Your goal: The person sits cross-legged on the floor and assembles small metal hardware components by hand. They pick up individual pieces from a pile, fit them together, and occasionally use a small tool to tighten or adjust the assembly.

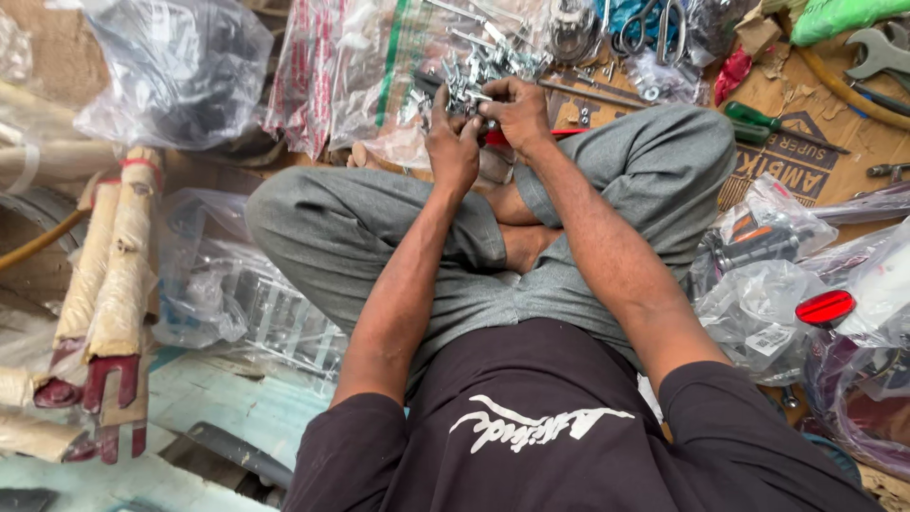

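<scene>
I sit cross-legged in grey trousers and a black shirt. My left hand (451,144) and my right hand (517,111) meet in front of my knees. Both are closed around small silver metal hardware (467,94), apparently bolts or nuts, held between the fingertips. A red-handled tool (531,134) lies under my right hand, partly hidden by it. Just beyond the hands a heap of loose silver bolts and screws (498,62) rests on clear plastic. What exactly each finger pinches is too small to tell.
Clear plastic bags (180,66) lie far left. Paper-wrapped dark red bicycle forks (118,284) sit at the left. Bagged pedals and a red reflector (825,307) lie right. A green screwdriver (768,120), spanners (877,52) and cardboard (796,161) are at the far right.
</scene>
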